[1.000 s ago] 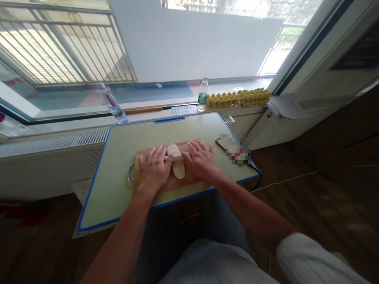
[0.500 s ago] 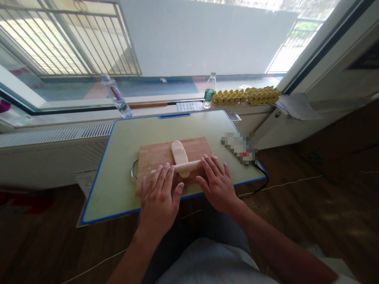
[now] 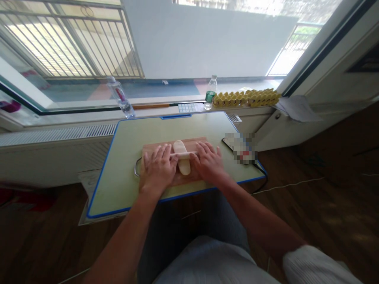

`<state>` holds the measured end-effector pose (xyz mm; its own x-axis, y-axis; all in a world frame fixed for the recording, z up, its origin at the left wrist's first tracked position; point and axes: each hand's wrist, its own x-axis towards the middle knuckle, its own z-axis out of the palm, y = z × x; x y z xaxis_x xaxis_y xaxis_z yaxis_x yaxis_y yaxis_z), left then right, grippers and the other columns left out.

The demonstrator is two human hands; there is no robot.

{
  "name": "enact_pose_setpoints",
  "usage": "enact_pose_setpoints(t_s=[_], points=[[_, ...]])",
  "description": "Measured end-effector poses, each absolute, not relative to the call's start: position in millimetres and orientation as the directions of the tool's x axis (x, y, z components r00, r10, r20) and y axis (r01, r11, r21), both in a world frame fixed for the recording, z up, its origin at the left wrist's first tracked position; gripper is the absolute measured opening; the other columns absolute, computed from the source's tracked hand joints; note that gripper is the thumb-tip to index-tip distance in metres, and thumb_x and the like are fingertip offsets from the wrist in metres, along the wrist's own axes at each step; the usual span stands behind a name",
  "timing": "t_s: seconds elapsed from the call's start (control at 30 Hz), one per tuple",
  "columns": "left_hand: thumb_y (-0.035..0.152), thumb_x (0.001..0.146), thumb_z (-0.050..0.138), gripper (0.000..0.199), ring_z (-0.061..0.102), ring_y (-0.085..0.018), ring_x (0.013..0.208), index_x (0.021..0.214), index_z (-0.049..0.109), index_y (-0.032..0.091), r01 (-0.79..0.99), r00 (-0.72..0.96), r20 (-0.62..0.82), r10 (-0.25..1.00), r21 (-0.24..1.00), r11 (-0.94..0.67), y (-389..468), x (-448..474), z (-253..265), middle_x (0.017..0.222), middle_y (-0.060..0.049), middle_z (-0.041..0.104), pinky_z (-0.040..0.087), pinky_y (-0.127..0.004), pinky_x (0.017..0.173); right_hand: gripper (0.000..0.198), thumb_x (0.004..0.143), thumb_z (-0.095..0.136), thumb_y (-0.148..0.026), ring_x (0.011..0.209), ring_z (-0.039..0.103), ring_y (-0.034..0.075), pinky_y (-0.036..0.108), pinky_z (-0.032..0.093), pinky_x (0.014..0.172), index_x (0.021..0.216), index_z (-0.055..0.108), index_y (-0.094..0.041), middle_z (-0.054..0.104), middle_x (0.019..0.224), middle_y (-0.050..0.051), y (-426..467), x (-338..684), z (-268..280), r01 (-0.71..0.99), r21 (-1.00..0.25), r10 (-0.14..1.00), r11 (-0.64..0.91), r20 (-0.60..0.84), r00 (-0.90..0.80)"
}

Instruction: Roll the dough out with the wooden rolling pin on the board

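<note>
A slim pale rolling pin [image 3: 187, 156] lies crosswise over a long, flat oval of white dough [image 3: 185, 167] on a wooden cutting board [image 3: 195, 177]. My left hand [image 3: 159, 165] rests over the pin's left part, its fingers reaching past the far side and its thumb beside the pin. Over the right part lies my right hand [image 3: 208, 161], placed much the same way. Both ends of the pin are hidden under my hands. The dough shows on the far and near sides of the pin, between my hands.
The board sits on a pale-green table [image 3: 118, 165] with a blue rim. A blurred-out phone-like device [image 3: 241, 149] with a black cable lies at the right. Along the windowsill stand a tilted bottle [image 3: 121, 98], a green-labelled bottle [image 3: 210, 94] and yellow egg trays [image 3: 247, 98].
Both hands have pushed the rolling pin away from me along the dough, from its near end to nearer its middle. More dough shows on the near side, and my thumbs have come in against the pin.
</note>
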<state>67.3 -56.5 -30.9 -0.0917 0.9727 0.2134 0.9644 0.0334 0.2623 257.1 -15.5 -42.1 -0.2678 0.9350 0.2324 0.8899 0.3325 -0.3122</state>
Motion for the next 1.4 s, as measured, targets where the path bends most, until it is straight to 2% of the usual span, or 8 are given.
enact_pose_setpoints(t_s=[0.27,0.43,0.6,0.77,0.97,1.13,1.3,1.4], points=[[0.05,0.108,0.035,0.062,0.04,-0.03,0.157,0.164,0.04,0.025,0.964,-0.011,0.289,0.957,0.258,-0.067,-147.3,73.5,-52.1,0.166,-0.011,0.046,0.02,-0.062,0.131,0.06,0.111,0.037,-0.05,0.163,0.024,0.028,0.055,0.015,0.131,0.166,0.038,-0.025,0.04,0.171,0.008,-83.3,288.3,-54.2,0.869,-0.273,0.902,0.413,0.253,-0.349],[0.053,0.108,0.03,0.062,0.04,-0.032,0.156,0.158,0.051,0.021,0.957,-0.104,0.248,0.963,0.288,0.029,-80.5,65.9,-43.2,0.164,-0.013,0.05,0.018,-0.067,0.13,0.054,0.111,0.038,-0.05,0.157,0.035,0.029,0.062,0.013,0.13,0.157,0.052,-0.024,0.05,0.164,0.009,-26.6,262.6,-46.3,0.885,-0.29,0.92,0.364,0.258,-0.294],[0.054,0.108,0.027,0.064,0.039,-0.036,0.156,0.152,0.057,0.019,0.958,-0.115,0.203,0.972,0.283,0.054,-32.3,54.4,-37.4,0.164,-0.013,0.05,0.02,-0.072,0.126,0.045,0.112,0.036,-0.05,0.15,0.045,0.03,0.068,0.019,0.126,0.133,0.07,-0.028,0.065,0.151,0.005,8.4,242.6,-35.4,0.9,-0.326,0.947,0.29,0.235,-0.22],[0.054,0.109,0.029,0.063,0.041,-0.031,0.155,0.157,0.051,0.021,0.963,-0.078,0.292,0.953,0.269,-0.003,-80.0,58.0,-49.0,0.162,-0.014,0.052,0.018,-0.065,0.13,0.051,0.112,0.038,-0.049,0.153,0.041,0.029,0.061,0.018,0.128,0.15,0.059,-0.023,0.056,0.159,0.01,-36.2,261.8,-41.3,0.892,-0.303,0.927,0.335,0.275,-0.255],[0.051,0.108,0.036,0.063,0.038,-0.03,0.158,0.165,0.039,0.023,0.963,-0.038,0.32,0.947,0.265,-0.051,-135.9,62.4,-61.0,0.166,-0.013,0.047,0.02,-0.059,0.131,0.054,0.111,0.038,-0.047,0.161,0.029,0.026,0.053,0.015,0.132,0.161,0.046,-0.028,0.045,0.168,0.006,-83.6,285.1,-49.8,0.856,-0.298,0.894,0.423,0.288,-0.342],[0.056,0.108,0.031,0.065,0.041,-0.032,0.156,0.159,0.048,0.02,0.969,-0.067,0.289,0.955,0.246,-0.007,-79.2,53.7,-52.5,0.164,-0.015,0.049,0.019,-0.066,0.13,0.05,0.112,0.039,-0.047,0.158,0.035,0.027,0.059,0.018,0.13,0.154,0.054,-0.024,0.052,0.163,0.008,-33.8,266.0,-46.9,0.871,-0.325,0.918,0.369,0.276,-0.286],[0.052,0.109,0.025,0.061,0.047,-0.033,0.15,0.144,0.064,0.022,0.971,-0.07,0.218,0.973,0.238,0.016,-18.8,46.2,-40.6,0.157,-0.013,0.058,0.02,-0.072,0.126,0.041,0.113,0.037,-0.047,0.15,0.044,0.027,0.062,0.026,0.125,0.13,0.07,-0.029,0.065,0.15,0.005,10.6,249.5,-39.8,0.884,-0.33,0.935,0.33,0.244,-0.258],[0.051,0.109,0.027,0.059,0.046,-0.034,0.152,0.145,0.063,0.021,0.971,-0.065,0.242,0.968,0.238,0.006,-29.6,48.3,-40.0,0.157,-0.013,0.058,0.02,-0.071,0.127,0.043,0.112,0.038,-0.047,0.151,0.044,0.027,0.061,0.026,0.126,0.139,0.065,-0.026,0.062,0.154,0.007,-3.1,253.9,-40.0,0.884,-0.329,0.933,0.333,0.253,-0.258]])
